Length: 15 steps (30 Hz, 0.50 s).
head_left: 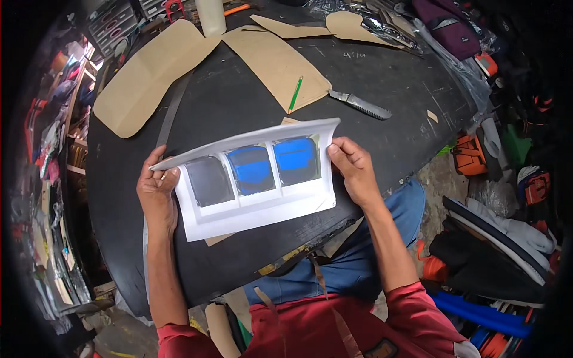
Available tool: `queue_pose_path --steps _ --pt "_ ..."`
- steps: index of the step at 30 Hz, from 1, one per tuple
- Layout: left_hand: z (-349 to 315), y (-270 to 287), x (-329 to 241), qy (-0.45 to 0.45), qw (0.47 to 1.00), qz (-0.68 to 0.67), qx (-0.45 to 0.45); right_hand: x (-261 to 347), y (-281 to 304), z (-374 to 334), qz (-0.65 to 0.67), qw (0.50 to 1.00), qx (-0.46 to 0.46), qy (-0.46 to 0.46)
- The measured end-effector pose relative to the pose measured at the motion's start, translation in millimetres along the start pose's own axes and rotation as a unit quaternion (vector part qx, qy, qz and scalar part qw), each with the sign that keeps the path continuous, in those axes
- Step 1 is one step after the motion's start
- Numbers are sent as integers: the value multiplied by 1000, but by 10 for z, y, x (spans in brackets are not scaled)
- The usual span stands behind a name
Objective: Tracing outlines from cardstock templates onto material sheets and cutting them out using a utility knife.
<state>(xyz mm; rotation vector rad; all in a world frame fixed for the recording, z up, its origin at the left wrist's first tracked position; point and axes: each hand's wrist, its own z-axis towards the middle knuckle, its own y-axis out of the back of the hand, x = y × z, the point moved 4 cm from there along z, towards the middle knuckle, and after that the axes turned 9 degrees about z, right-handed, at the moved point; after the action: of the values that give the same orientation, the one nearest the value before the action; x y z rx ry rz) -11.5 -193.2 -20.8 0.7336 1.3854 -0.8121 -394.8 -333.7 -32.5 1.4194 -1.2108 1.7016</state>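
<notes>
A white paper sheet (pixel 262 219) is held up over the near part of the black table, curved, with its upper edge bent back. Three printed pictures of rounded black and blue panels run across it. My left hand (pixel 158 194) pinches the sheet's left edge between thumb and fingers. At the opposite edge, my right hand (pixel 356 173) grips it with the thumb in front. Beyond the sheet, a green pencil (pixel 296 94) lies on a tan cardboard piece (pixel 268 62). A utility knife (pixel 362 106) with a serrated-looking grip touches that cardboard's right corner.
More cut cardboard (pixel 149 74) lies far left beside a long metal ruler (pixel 173 110). A pale cylinder (pixel 210 18) stands at the back. A purple bag (pixel 447 27) and clear plastic fill the far right. Fabrics (pixel 477 256) pile up right of my legs; crowded shelves (pixel 59 238) line the left.
</notes>
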Motion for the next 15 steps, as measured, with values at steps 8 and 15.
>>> queue_pose_path --steps 8,15 --pt "8 29 76 -5 1000 0 -6 1 -103 -25 -44 998 -19 41" --pt "7 -12 35 -16 1000 -1 -3 28 -82 -64 -81 995 -39 34"
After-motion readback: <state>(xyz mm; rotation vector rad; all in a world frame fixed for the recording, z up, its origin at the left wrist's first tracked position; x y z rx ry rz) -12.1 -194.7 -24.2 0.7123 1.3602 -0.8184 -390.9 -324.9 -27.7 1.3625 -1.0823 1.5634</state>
